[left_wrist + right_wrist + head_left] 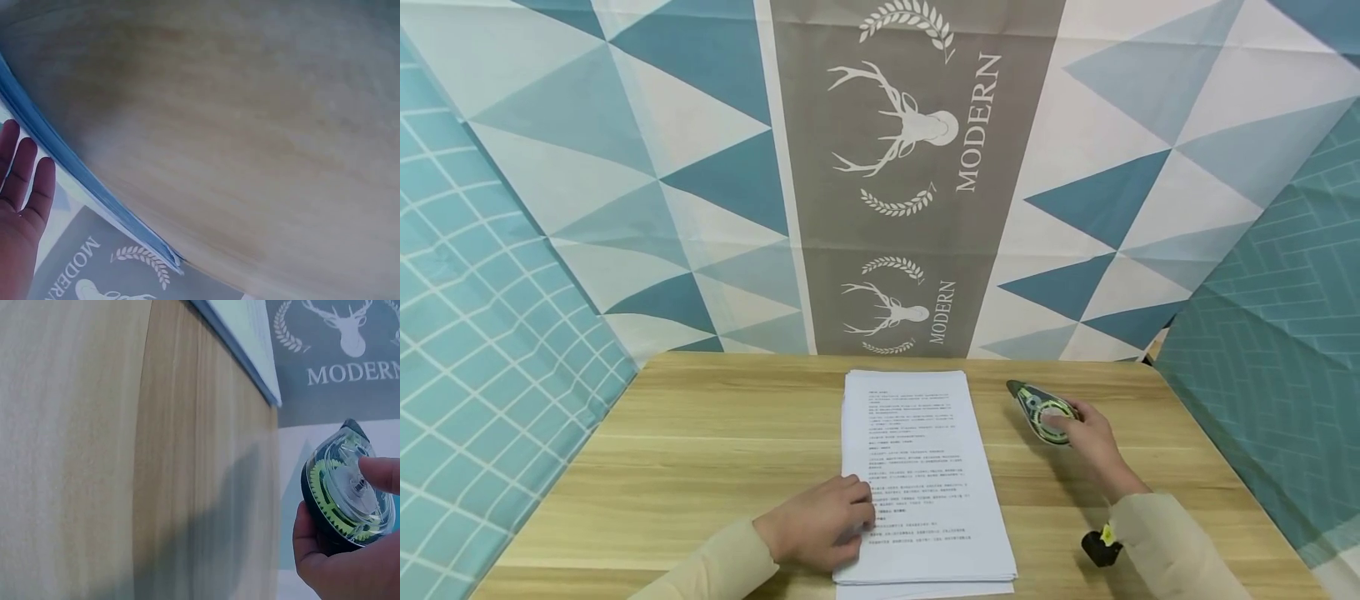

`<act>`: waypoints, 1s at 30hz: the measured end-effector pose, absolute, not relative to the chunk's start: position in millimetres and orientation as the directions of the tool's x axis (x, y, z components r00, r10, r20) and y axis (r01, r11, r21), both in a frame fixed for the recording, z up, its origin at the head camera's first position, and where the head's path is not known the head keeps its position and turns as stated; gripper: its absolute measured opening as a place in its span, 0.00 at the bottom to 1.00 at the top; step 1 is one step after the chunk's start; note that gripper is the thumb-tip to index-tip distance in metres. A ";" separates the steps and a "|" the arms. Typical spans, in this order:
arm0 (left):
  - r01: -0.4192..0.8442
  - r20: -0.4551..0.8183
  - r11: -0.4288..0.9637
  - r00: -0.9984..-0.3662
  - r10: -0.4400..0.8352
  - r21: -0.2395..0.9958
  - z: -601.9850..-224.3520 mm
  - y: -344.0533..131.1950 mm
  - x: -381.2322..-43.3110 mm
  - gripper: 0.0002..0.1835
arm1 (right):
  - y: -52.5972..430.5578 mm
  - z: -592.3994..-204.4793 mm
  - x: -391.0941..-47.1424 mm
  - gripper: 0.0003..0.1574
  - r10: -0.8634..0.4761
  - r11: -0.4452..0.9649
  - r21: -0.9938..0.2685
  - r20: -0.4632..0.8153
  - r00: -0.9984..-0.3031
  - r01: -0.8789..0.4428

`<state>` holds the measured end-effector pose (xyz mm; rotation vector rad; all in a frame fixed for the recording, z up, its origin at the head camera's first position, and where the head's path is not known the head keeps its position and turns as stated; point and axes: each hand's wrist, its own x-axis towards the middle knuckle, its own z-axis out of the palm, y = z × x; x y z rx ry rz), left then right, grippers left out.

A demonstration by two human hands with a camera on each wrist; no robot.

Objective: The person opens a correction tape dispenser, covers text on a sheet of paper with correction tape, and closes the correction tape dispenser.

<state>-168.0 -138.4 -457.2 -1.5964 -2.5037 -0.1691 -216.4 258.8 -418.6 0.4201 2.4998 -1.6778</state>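
Observation:
A thick stack of printed paper (917,467) lies on the wooden table, its long sides running away from me. My left hand (823,521) is at the stack's near left side, fingertips over the edge of the sheets. In the left wrist view, the fingers of that hand (22,194) look nearly straight beside the stack's edge (87,175). To the right of the paper, my right hand (1093,442) holds a correction tape dispenser (1041,412) above the table. The right wrist view shows the dispenser's clear case with green gears (344,494), pinched between thumb and fingers, its dark tip pointing away.
A small black object with a yellow flower (1102,546) is beside the right sleeve. The wooden table (722,417) ends at a patterned backdrop (895,167) at the back. Blue sheets with white lines (482,275) hang at the left, teal ones (1277,350) at the right.

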 end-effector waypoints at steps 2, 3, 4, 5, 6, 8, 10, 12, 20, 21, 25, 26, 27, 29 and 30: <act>0.904 0.204 0.426 -0.418 0.885 0.003 -456.2 -138.4 -167.3 0.08 | 255.7 -415.6 -215.3 0.41 0.156 0.363 -0.893 -0.223 -0.962 0.265; 0.904 0.208 0.428 -0.419 0.884 0.001 -455.6 -138.3 -167.1 0.08 | 254.1 -414.2 -214.7 0.40 0.147 0.368 -0.894 -0.215 -0.966 0.255; 0.903 0.213 0.430 -0.421 0.882 0.002 -454.7 -138.3 -166.9 0.08 | 252.4 -412.9 -214.2 0.39 0.138 0.370 -0.896 -0.208 -0.968 0.245; 0.902 0.219 0.432 -0.422 0.880 0.002 -453.4 -138.3 -167.1 0.08 | 250.5 -411.6 -213.5 0.38 0.132 0.371 -0.897 -0.205 -0.970 0.240; 0.901 0.225 0.434 -0.424 0.877 0.005 -452.4 -138.5 -167.5 0.08 | 248.9 -410.4 -213.0 0.38 0.127 0.373 -0.898 -0.202 -0.971 0.235; 0.896 0.237 0.444 -0.436 0.868 0.022 -449.0 -138.9 -168.7 0.09 | 245.7 -408.3 -211.6 0.36 0.116 0.373 -0.899 -0.199 -0.973 0.228; 0.886 0.246 0.460 -0.459 0.854 0.057 -444.7 -139.4 -170.6 0.09 | 243.1 -406.7 -210.3 0.35 0.110 0.375 -0.900 -0.195 -0.975 0.222; 0.872 0.251 0.481 -0.487 0.836 0.088 -441.2 -140.1 -173.0 0.09 | 241.0 -405.6 -209.2 0.34 0.099 0.374 -0.902 -0.193 -0.976 0.216; 0.809 0.280 0.562 -0.587 0.759 0.174 -432.7 -143.9 -179.2 0.09 | 229.3 -403.3 -205.6 0.32 0.057 0.406 -0.898 -0.162 -0.985 0.171; 0.804 0.288 0.565 -0.595 0.751 0.187 -432.3 -143.8 -179.6 0.09 | 227.4 -403.2 -205.0 0.32 0.053 0.405 -0.898 -0.162 -0.985 0.169; 0.789 0.341 0.565 -0.614 0.712 0.242 -429.3 -141.6 -181.0 0.09 | 219.2 -403.9 -202.3 0.31 0.031 0.386 -0.908 -0.164 -0.986 0.163; 0.785 0.353 0.565 -0.620 0.701 0.256 -428.2 -140.8 -181.2 0.09 | 217.0 -403.7 -201.6 0.30 0.022 0.377 -0.912 -0.164 -0.986 0.160; 0.780 0.365 0.565 -0.625 0.690 0.268 -426.8 -140.0 -181.2 0.09 | 214.7 -403.4 -200.8 0.30 0.013 0.369 -0.917 -0.162 -0.987 0.155; 0.769 0.381 0.569 -0.639 0.668 0.293 -424.2 -138.6 -181.2 0.09 | 209.9 -402.3 -199.1 0.30 -0.006 0.360 -0.922 -0.154 -0.988 0.141; 0.763 0.386 0.569 -0.646 0.659 0.305 -423.3 -138.1 -181.1 0.10 | 207.4 -401.5 -198.2 0.30 -0.017 0.349 -0.927 -0.152 -0.988 0.136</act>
